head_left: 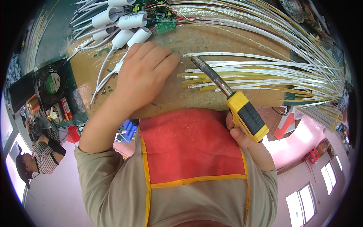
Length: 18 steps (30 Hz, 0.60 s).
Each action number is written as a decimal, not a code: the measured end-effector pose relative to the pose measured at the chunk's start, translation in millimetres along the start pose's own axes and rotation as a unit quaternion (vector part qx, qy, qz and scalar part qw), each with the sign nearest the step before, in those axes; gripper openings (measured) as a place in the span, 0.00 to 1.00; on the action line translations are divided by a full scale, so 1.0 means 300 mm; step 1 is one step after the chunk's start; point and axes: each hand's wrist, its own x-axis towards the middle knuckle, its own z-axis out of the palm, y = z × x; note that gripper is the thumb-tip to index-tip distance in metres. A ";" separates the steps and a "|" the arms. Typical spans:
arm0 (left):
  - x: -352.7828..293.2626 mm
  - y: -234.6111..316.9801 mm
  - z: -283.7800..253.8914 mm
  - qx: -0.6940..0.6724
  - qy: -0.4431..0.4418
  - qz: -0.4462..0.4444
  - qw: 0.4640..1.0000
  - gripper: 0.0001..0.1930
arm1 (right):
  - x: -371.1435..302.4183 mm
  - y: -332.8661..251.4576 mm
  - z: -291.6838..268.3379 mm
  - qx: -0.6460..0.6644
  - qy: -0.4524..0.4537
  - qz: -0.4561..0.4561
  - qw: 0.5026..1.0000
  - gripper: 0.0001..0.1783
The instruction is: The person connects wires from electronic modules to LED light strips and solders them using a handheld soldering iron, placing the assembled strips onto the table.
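My right hand [242, 137] grips a soldering gun [239, 106] with a yellow and black handle. Its dark metal barrel points up and left, and the tip lies by the left end of a white LED strip [234, 55]. My left hand [145, 77] is closed over the bench, knuckles up, just left of that strip end. What its fingertips hold is hidden beneath them. Right beyond this hand lie white plastic tubes [133, 22] with white cables and small green circuit boards [165, 27] on coloured wires.
Several more LED strips [249, 72] fan out to the right across the brown board [166, 102]. At left stands a black fan [51, 81] near a red box [66, 109]. A blue bin [127, 131] sits below the bench edge. Another person [43, 153] is at far left.
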 end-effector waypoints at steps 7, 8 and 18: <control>0.010 -0.007 0.012 -0.014 -0.012 0.009 1.000 0.16 | -0.001 0.019 0.010 -0.013 0.006 -0.021 1.000 0.17; 0.010 -0.007 0.013 -0.015 -0.012 0.008 1.000 0.16 | -0.003 0.016 0.012 -0.019 0.010 -0.016 1.000 0.17; 0.011 -0.011 0.018 -0.020 -0.001 0.010 1.000 0.15 | 0.000 0.004 0.026 -0.021 0.027 0.008 0.999 0.16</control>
